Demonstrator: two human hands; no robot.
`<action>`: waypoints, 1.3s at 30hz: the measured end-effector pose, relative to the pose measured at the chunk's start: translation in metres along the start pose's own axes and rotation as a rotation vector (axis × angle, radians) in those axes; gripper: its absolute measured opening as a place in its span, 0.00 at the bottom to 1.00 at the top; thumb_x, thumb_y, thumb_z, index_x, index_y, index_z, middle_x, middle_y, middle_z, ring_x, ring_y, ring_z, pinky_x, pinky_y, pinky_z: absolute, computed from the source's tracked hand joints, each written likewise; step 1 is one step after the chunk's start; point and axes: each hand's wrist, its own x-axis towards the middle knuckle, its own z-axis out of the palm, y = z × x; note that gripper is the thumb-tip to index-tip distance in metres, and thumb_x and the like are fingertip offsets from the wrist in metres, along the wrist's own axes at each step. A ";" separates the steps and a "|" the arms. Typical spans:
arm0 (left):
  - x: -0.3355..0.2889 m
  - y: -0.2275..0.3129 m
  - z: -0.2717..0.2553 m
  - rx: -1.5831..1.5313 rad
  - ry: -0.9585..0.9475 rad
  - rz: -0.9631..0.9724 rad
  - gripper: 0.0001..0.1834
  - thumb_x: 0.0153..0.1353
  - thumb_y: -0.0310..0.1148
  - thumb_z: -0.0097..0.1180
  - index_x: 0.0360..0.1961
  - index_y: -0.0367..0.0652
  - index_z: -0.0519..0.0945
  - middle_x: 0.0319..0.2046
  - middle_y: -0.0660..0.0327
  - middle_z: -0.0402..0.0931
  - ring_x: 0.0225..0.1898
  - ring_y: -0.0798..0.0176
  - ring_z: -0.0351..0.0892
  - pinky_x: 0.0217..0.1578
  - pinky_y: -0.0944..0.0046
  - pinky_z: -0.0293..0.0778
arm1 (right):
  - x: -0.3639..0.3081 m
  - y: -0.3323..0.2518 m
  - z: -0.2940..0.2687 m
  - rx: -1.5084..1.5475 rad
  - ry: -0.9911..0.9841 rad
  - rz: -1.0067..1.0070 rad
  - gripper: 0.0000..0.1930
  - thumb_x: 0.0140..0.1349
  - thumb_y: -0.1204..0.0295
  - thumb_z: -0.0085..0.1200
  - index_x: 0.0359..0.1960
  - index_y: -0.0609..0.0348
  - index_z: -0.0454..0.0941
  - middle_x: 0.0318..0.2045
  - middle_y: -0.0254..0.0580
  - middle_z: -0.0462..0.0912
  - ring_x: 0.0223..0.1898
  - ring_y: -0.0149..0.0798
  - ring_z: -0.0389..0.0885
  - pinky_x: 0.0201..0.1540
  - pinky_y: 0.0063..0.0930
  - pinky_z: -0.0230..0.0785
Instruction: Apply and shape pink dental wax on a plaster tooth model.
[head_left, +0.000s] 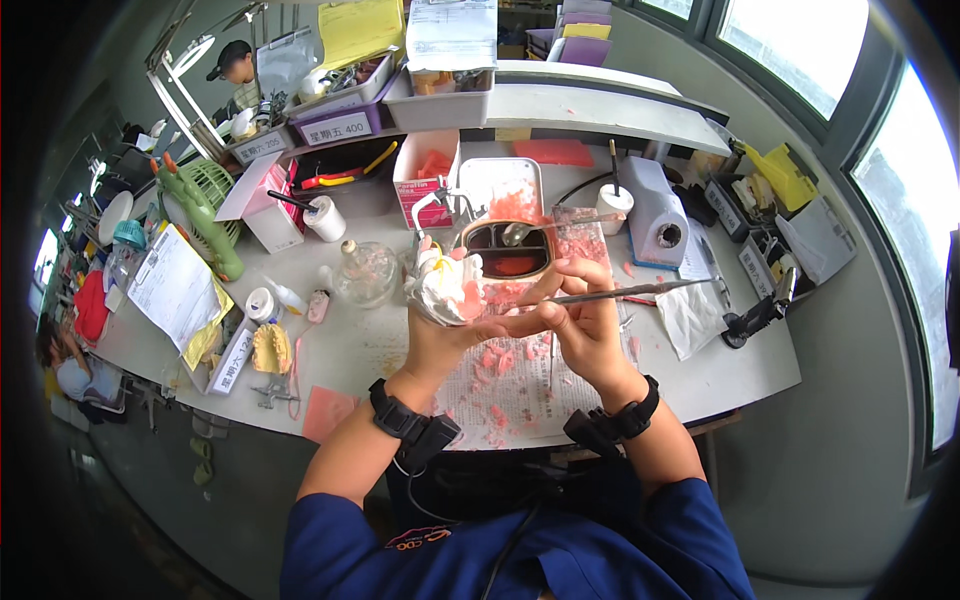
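Note:
My left hand (445, 345) is closed around a white plaster dental cast (438, 290) with pink wax on it. A metal wax spatula (640, 290) is gripped in my right hand (592, 335), its long shaft pointing right. The fingers of both hands meet beside the cast, and the spatula's left end is hidden there. Just beyond my hands stands a wax heater (478, 237) with dark compartments, one holding red wax. A spoon-ended metal tool (517, 234) rests across it. Pink wax shavings (497, 360) lie on newspaper (460, 395) under my hands.
A glass burner (367, 272) stands left of the cast, near a yellowish dental cast (271, 348). Behind are a wax box (425, 165) and a white tray (500, 180). A grey-blue machine (655, 215) and a white pouch (692, 322) lie right. People sit far left.

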 end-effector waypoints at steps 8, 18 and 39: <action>-0.002 0.001 0.002 0.261 0.033 0.061 0.39 0.44 0.28 0.75 0.58 0.33 0.68 0.57 0.51 0.72 0.53 0.63 0.75 0.52 0.63 0.74 | -0.004 0.022 -0.009 -0.406 -0.022 0.051 0.07 0.61 0.82 0.59 0.33 0.64 0.71 0.35 0.45 0.84 0.43 0.36 0.84 0.45 0.27 0.76; 0.000 0.006 0.006 0.288 0.057 0.108 0.35 0.48 0.26 0.70 0.58 0.31 0.69 0.57 0.48 0.73 0.52 0.64 0.75 0.52 0.63 0.72 | -0.005 0.028 -0.007 -0.433 -0.017 -0.004 0.09 0.60 0.84 0.59 0.32 0.62 0.69 0.31 0.41 0.81 0.43 0.37 0.85 0.43 0.26 0.76; -0.004 -0.001 0.002 0.327 0.026 0.109 0.48 0.51 0.29 0.69 0.68 0.31 0.54 0.55 0.51 0.71 0.53 0.61 0.74 0.54 0.62 0.71 | -0.003 0.025 -0.007 -0.354 -0.037 -0.018 0.08 0.64 0.83 0.56 0.35 0.63 0.68 0.35 0.44 0.80 0.41 0.34 0.82 0.45 0.25 0.76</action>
